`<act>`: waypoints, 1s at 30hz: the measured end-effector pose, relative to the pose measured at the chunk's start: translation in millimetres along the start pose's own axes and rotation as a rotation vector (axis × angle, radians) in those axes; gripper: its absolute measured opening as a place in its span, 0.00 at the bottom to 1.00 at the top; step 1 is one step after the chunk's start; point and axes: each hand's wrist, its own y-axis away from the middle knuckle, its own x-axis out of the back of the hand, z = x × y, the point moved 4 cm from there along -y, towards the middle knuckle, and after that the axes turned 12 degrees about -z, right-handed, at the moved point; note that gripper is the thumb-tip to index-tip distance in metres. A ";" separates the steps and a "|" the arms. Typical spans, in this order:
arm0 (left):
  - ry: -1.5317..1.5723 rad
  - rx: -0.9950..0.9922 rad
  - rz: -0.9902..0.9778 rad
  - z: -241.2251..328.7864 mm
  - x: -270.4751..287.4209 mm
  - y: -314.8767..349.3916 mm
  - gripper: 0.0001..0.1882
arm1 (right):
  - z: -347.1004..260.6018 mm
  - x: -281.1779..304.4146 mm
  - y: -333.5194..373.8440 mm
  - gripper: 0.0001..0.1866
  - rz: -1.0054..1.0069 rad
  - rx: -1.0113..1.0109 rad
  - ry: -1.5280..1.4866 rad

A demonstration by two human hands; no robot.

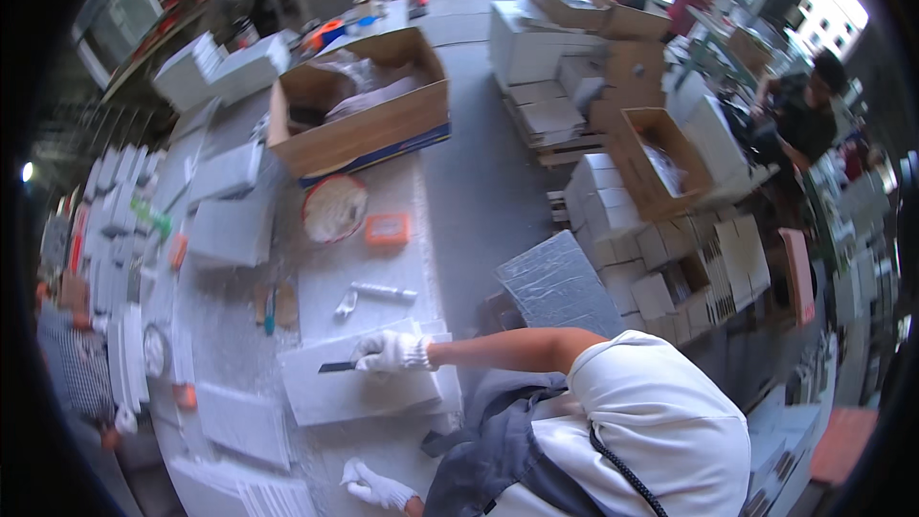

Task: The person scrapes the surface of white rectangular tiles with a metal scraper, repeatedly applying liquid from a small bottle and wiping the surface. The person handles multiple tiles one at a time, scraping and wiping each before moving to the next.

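Right white-gloved hand (pixel 391 352) clamped on dark flat blade (pixel 337 367), laid on pale grey rectangular slab (pixel 354 388) on dusty worktable (pixel 230 325). Left white-gloved hand (pixel 378 486) off slab, fingers loosely curled. Best: blade flat, slab steadied.

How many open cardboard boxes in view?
2 clearly: a large open cardboard box at the far end of the worktable, and a smaller open box on the floor stacks to the right. Others among the far stacks may be hidden.
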 end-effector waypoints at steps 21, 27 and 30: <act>0.147 -0.398 -0.489 93.2 -176.7 -45.1 0.09 | 54.0 19.3 139.7 0.17 0.179 0.019 -0.549; 0.056 -0.505 -0.573 80.7 -220.2 -45.2 0.07 | 53.7 30.2 167.1 0.22 0.250 0.031 -0.640; 0.004 -0.486 -0.590 73.1 -233.5 -45.2 0.06 | 52.2 32.1 170.0 0.23 0.231 0.038 -0.665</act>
